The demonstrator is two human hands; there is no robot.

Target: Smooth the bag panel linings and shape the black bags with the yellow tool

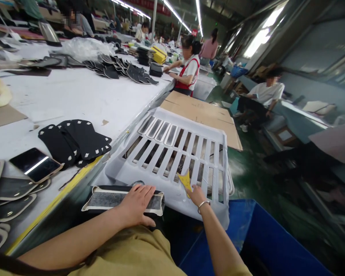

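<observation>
My left hand (pixel 137 205) lies over a long black box-shaped piece (pixel 109 198), fingers on its grey top panel and thumb down the near side. Pale strips edge that panel. Between the thumb and fingers of my right hand (pixel 197 195) is a yellow piece with a notched end (pixel 185 178); whether it is card or plastic I cannot tell. It is held over a light grey slotted plastic surface (pixel 166 191). Several narrow pale-rimmed strips (pixel 158 130) lie side by side on the far left of that surface.
On the white table (pixel 66 96) at left are black cut pieces (pixel 74 140), a phone (pixel 36 164) and grey pieces with metal studs (pixel 15 188). A blue bin (pixel 241 218) stands at lower right, a cardboard sheet (pixel 201 111) beyond. A co-worker (pixel 191 69) works farther along the table.
</observation>
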